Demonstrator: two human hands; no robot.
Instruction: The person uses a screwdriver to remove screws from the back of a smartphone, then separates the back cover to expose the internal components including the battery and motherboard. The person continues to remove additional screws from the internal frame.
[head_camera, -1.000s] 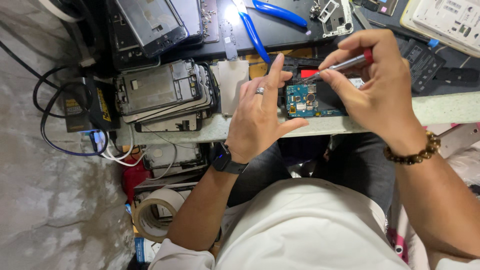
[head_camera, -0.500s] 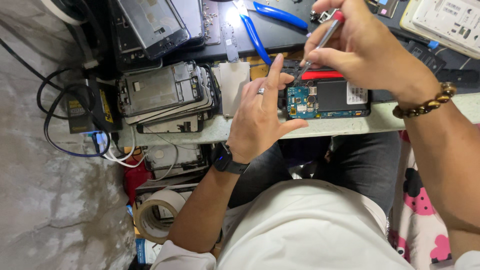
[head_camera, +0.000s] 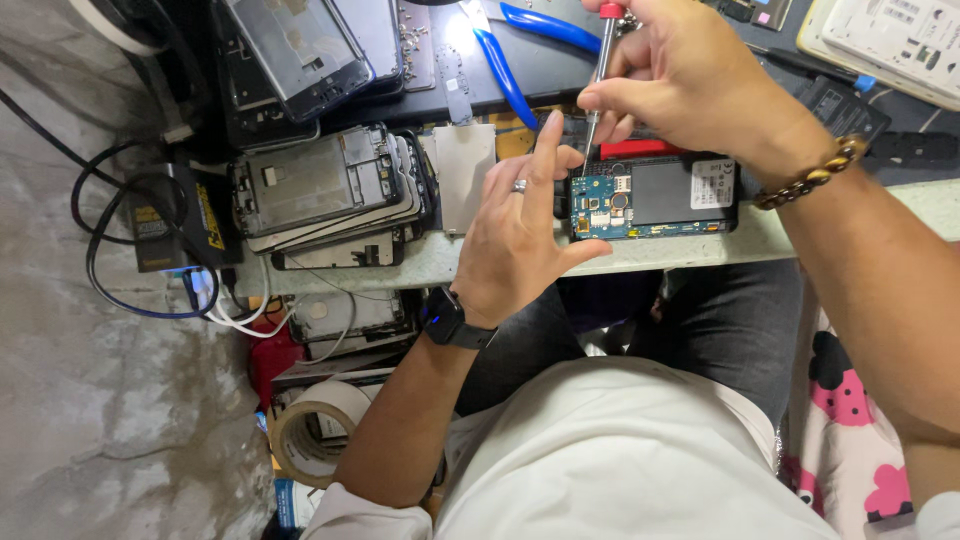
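The opened phone (head_camera: 650, 197) lies at the worktop's (head_camera: 450, 262) near edge. The left hand (head_camera: 520, 235), fingers spread, steadies its left end. The right hand (head_camera: 690, 75) pinches a screwdriver (head_camera: 600, 70), tip down on the phone's top-left corner.

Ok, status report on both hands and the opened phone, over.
Left hand steadying opened phone at bench edge. Right hand holds screwdriver upright, tip at blue circuit board. Nothing blocking.
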